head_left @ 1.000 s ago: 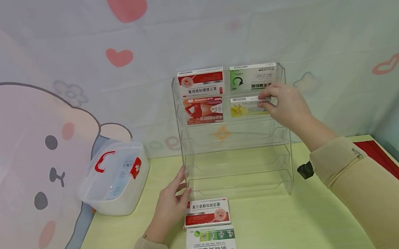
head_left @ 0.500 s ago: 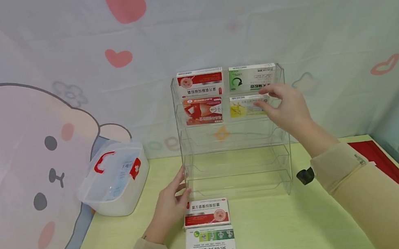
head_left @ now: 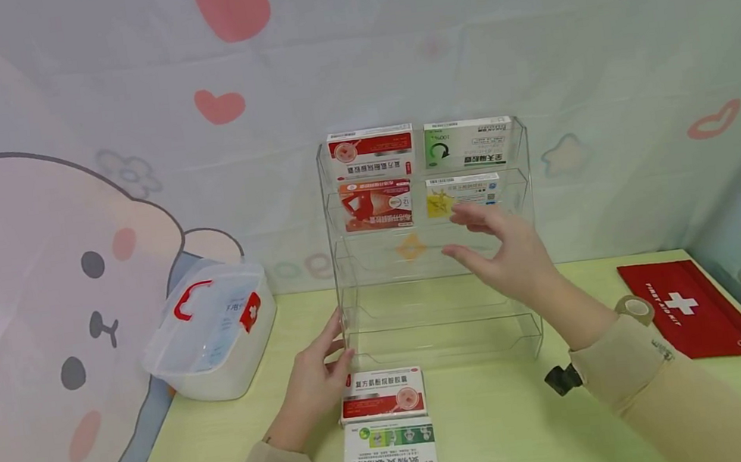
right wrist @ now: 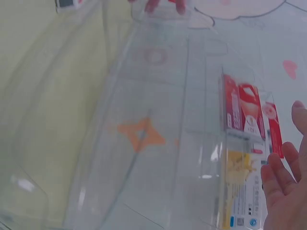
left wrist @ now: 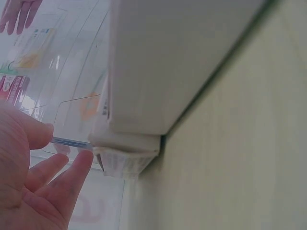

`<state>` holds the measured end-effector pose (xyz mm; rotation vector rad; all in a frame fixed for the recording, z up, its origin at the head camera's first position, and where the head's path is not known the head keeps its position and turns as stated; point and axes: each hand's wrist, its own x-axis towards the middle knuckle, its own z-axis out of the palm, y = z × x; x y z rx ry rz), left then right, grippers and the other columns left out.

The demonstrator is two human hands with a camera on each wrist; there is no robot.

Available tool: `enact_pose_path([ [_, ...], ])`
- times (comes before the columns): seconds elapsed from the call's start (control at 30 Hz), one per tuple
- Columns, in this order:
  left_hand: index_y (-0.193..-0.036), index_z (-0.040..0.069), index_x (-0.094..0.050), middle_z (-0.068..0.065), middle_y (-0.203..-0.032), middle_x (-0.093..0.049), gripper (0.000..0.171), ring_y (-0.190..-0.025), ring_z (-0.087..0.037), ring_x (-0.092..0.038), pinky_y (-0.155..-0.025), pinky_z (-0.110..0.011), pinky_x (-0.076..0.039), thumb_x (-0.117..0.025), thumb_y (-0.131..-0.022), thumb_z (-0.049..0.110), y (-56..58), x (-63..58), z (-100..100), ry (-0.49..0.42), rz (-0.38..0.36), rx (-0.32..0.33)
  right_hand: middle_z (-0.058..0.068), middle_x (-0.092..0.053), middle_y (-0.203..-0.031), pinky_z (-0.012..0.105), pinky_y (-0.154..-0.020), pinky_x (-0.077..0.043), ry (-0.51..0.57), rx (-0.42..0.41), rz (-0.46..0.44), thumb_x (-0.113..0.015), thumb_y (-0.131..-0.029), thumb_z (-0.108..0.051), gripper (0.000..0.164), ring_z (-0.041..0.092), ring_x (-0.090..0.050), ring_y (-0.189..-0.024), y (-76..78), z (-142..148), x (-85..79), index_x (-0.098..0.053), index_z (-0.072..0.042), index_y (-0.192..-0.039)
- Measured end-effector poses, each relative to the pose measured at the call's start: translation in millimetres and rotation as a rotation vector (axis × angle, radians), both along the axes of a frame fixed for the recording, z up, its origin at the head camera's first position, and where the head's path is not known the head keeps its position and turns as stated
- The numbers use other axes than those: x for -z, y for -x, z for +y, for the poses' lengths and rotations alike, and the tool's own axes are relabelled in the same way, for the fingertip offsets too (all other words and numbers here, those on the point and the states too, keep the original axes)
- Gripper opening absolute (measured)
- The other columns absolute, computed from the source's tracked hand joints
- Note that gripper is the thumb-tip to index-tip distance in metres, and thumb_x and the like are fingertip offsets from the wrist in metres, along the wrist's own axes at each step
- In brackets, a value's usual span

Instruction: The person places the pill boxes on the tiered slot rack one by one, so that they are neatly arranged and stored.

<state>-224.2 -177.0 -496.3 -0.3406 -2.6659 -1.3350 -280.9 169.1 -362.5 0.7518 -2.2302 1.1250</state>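
A clear acrylic tiered rack stands on the table. My left hand holds its left side panel low down, thumb and fingers on either side of the panel's edge. My right hand hovers in front of the rack, fingers apart and holding nothing. Just behind its fingertips, a yellow-and-white medicine box sits in the second tier, partly covered by the hand. Left of that box is an orange-red medicine box. The top tier carries a red-and-white box and a green-and-white box.
Two medicine boxes lie in front of the rack: a red-and-white one and a green-and-white one. At the left is a white lidded first aid case. A red first aid pouch lies at the right, partly behind a roll of tape.
My right hand has let go of the yellow-and-white medicine box, which stays in the second tier. The hand has moved down and slightly left. My left hand keeps its hold.
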Motion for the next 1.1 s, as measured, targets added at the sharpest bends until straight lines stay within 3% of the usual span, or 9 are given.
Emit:
enact_pose_path([
  [0.3,-0.174,0.037,-0.031,-0.01,-0.166,-0.058,0.085,-0.135,-0.031,-0.073,-0.106,-0.045,-0.065,-0.072,-0.106,0.01,1.6,1.2,-2.9,-0.009,0.008,0.013,0.016,-0.069,-0.149,0.055,-0.111,-0.062,-0.079,-0.093,-0.07,-0.095,-0.087,-0.021,0.074,0.035,-0.07,-0.131,-29.1,-15.6,42.9,-0.062,-0.006,-0.152],
  [0.5,-0.175,0.036,-0.031,-0.008,-0.166,-0.058,0.085,-0.134,-0.031,-0.073,-0.105,-0.046,-0.065,-0.073,-0.106,0.009,2.0,3.1,-4.1,-0.007,0.015,0.009,0.009,-0.068,-0.152,0.049,-0.109,-0.064,-0.14,-0.155,-0.135,-0.094,-0.088,-0.032,0.079,0.028,-0.069,-0.131,-51.4,-33.8,76.9,-0.059,-0.011,-0.156],
  [0.7,-0.174,0.04,-0.029,-0.008,-0.168,-0.056,0.086,-0.136,-0.031,-0.072,-0.107,-0.046,-0.065,-0.072,-0.106,0.01,1.0,3.6,-2.8,-0.01,-0.005,0.011,0.003,-0.07,-0.146,0.04,-0.105,-0.065,-0.155,-0.222,-0.157,-0.095,-0.087,-0.031,0.075,0.021,-0.069,-0.126,-67.5,-47.7,104.2,-0.062,-0.013,-0.152],
  [0.87,-0.175,0.039,-0.029,-0.007,-0.169,-0.056,0.087,-0.136,-0.031,-0.072,-0.107,-0.047,-0.064,-0.073,-0.106,0.009,0.3,0.6,-1.2,-0.011,-0.004,0.008,0.002,-0.072,-0.142,0.04,-0.102,-0.065,-0.155,-0.215,-0.251,-0.095,-0.087,-0.034,0.069,0.024,-0.071,-0.117,-79.1,-55.8,116.7,-0.066,-0.016,-0.147],
  [1.1,-0.175,0.034,-0.03,-0.007,-0.169,-0.055,0.086,-0.136,-0.032,-0.072,-0.107,-0.047,-0.064,-0.072,-0.105,0.008,-1.0,-1.7,-0.2,-0.008,-0.007,0.006,-0.002,-0.067,-0.147,0.051,-0.114,-0.06,-0.259,-0.166,-0.43,-0.088,-0.091,-0.053,0.076,0.024,-0.068,-0.131,-87.4,-60.9,129.4,-0.063,-0.019,-0.154],
])
